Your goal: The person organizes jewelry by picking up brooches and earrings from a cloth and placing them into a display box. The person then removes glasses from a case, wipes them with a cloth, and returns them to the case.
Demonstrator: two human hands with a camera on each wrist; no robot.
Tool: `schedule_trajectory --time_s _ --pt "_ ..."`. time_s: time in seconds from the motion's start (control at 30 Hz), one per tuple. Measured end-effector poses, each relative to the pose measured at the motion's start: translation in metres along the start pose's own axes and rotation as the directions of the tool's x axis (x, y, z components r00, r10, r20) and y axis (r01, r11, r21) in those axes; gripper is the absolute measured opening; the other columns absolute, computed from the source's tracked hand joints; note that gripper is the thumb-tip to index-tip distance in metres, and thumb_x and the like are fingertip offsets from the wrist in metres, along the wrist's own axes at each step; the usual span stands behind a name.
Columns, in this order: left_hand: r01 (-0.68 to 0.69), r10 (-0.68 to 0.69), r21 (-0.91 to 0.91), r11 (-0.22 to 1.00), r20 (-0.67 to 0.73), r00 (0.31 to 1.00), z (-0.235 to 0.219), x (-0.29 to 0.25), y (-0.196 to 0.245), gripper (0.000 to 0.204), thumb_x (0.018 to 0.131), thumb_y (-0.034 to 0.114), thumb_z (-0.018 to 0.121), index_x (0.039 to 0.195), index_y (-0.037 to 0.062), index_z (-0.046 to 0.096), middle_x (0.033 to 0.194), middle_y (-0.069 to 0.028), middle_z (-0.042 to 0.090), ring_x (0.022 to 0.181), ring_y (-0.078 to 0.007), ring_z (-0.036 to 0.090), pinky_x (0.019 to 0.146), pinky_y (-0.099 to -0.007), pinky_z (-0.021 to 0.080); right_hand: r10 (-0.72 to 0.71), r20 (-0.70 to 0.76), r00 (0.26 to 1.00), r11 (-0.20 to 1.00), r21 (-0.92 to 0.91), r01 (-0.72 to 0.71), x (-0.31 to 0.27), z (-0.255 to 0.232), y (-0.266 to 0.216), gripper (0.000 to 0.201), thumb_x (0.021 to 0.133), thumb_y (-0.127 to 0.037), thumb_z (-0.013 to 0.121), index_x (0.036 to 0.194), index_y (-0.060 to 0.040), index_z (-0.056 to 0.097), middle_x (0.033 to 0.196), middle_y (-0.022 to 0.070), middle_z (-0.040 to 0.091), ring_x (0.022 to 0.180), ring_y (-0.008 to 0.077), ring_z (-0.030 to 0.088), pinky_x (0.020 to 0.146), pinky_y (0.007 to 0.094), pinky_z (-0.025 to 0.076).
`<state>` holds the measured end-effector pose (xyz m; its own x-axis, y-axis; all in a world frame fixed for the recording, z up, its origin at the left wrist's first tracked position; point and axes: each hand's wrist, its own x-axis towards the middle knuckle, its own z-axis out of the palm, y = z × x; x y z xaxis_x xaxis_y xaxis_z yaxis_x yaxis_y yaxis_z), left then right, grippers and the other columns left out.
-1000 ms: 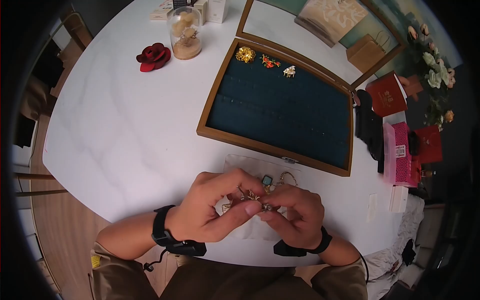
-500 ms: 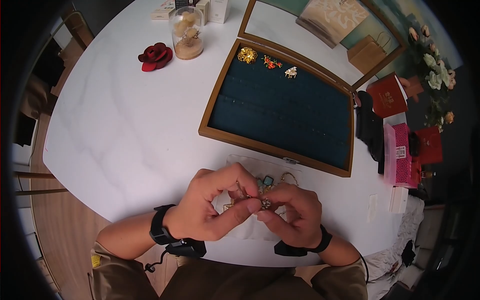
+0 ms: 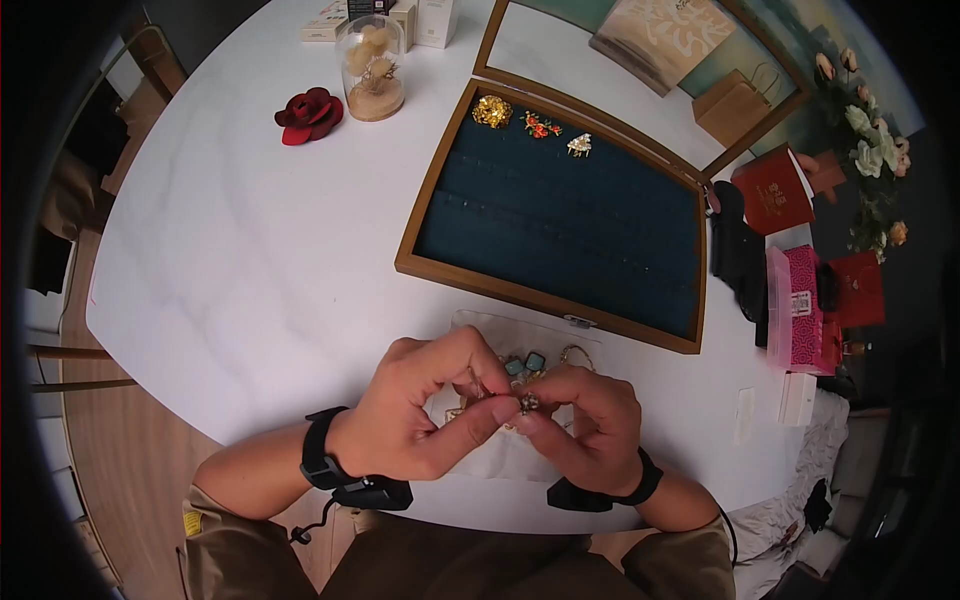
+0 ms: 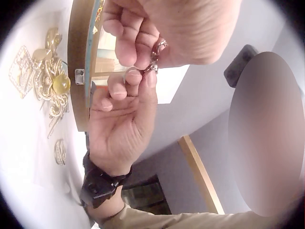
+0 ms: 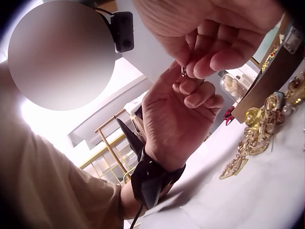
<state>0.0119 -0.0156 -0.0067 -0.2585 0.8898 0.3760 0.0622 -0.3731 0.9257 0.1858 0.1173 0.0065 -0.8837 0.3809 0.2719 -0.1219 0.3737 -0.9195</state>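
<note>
Over the near edge of the table, my two hands meet at the fingertips around a small sparkling brooch (image 3: 528,402). My left hand (image 3: 415,415) pinches one side of it between thumb and index finger. On the other side, the thumb and fingers of my right hand (image 3: 592,425) grip it too. Clear stones on the brooch (image 4: 155,59) glint in the left wrist view, while the fingers hide most of it in the right wrist view. Beneath the hands lies a pile of gold jewellery (image 5: 257,131) with a yellow bead (image 4: 61,84), on a pale cloth (image 3: 480,322).
Beyond the hands, a wooden display case (image 3: 420,215) stands with its glass lid raised; three brooches are pinned along its far side. A red fabric flower (image 3: 309,115) and a glass dome (image 3: 372,70) stand far left. Boxes, including a pink one (image 3: 800,305), line the right side.
The fingertips have drawn closer together and cover more of the brooch, whose gold part showed between them a second ago. Blue-green stones in the pile show more now.
</note>
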Motion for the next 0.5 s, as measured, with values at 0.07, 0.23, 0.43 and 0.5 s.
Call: schedule_trajectory --time_s 0.07,0.23,0.43,0.5 --pt "0.007 -0.007 -0.005 1.0 -0.001 1.0 -0.0003 -0.0005 -0.0001 0.011 0.092 -0.004 0.069 0.095 0.001 0.06 0.07 -0.0075 0.069 0.062 -0.0158 0.07 0.06 -0.0256 0.05 -0.001 -0.003 1.0 1.0 0.0 0.001 -0.0006 0.0006 0.0014 0.013 0.089 -0.002 0.077 0.101 -0.0008 0.071 0.084 0.007 0.072 0.068 0.0148 0.07 0.062 0.0266 0.054" --pt "0.109 -0.112 0.054 0.993 0.057 0.992 -0.0066 -0.0026 0.0058 0.01 0.092 -0.001 0.071 0.096 0.0015 0.061 0.085 -0.0076 0.074 0.077 -0.013 0.072 0.073 -0.0248 0.053 -0.004 0.005 1.0 1.0 -0.003 0.004 0.0004 0.0004 0.0006 0.013 0.09 -0.003 0.078 0.101 -0.0011 0.071 0.085 0.0077 0.072 0.068 0.0156 0.071 0.062 0.0269 0.054" --pt "0.061 -0.065 0.091 0.994 0.037 0.997 -0.0033 -0.0014 0.0035 0.011 0.091 0.002 0.072 0.094 0.0025 0.062 0.083 -0.0093 0.073 0.073 -0.0178 0.072 0.069 -0.0267 0.053 -0.003 0.011 1.0 1.0 0.02 0.003 0.0006 -0.0001 0.0005 0.012 0.092 -0.004 0.077 0.101 -0.0007 0.071 0.086 0.0082 0.072 0.069 0.0158 0.071 0.063 0.0269 0.054" --pt "-0.093 0.095 0.14 0.986 -0.01 0.995 -0.0004 0.0021 0.0024 0.011 0.089 -0.003 0.073 0.09 0.0018 0.063 0.071 -0.0068 0.068 0.058 -0.0188 0.067 0.056 -0.0281 0.049 0.021 0.014 1.0 0.998 0.066 -0.022 0.0001 0.0002 0.0002 0.011 0.093 -0.005 0.075 0.102 0.0 0.071 0.086 0.0087 0.072 0.07 0.016 0.071 0.064 0.0266 0.054"
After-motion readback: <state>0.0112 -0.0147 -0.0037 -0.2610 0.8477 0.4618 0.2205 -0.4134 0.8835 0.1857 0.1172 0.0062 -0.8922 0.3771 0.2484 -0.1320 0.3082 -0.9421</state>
